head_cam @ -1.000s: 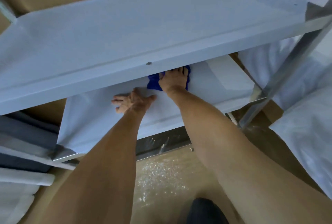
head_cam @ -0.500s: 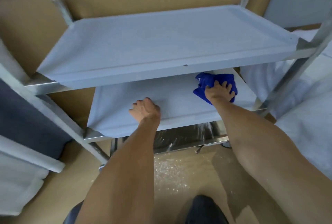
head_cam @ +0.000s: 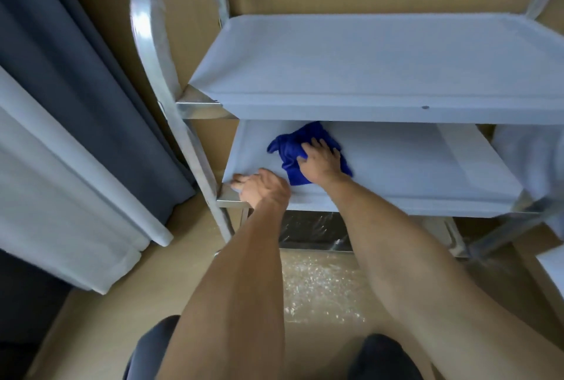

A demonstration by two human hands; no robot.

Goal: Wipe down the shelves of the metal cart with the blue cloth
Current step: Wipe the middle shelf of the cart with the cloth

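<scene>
Cloth position: the blue cloth [head_cam: 300,152] lay bunched on the middle shelf [head_cam: 427,163] of the metal cart [head_cam: 171,80], toward its left end and partly under the top shelf [head_cam: 366,59].
Right hand: your right hand [head_cam: 320,163] pressed flat on the cloth, fingers spread, not curled round it.
Left hand: your left hand [head_cam: 262,189] gripped the shelf's front-left corner, fingers wrapped over the rim.
Risk, coverage: the bunched cloth could have skipped the far-left corner and back edge.
Risk, slip: under only a flat palm, the cloth could have slid free.
Risk, knuckles: the top shelf's front lip hung close above your fingers.
</scene>
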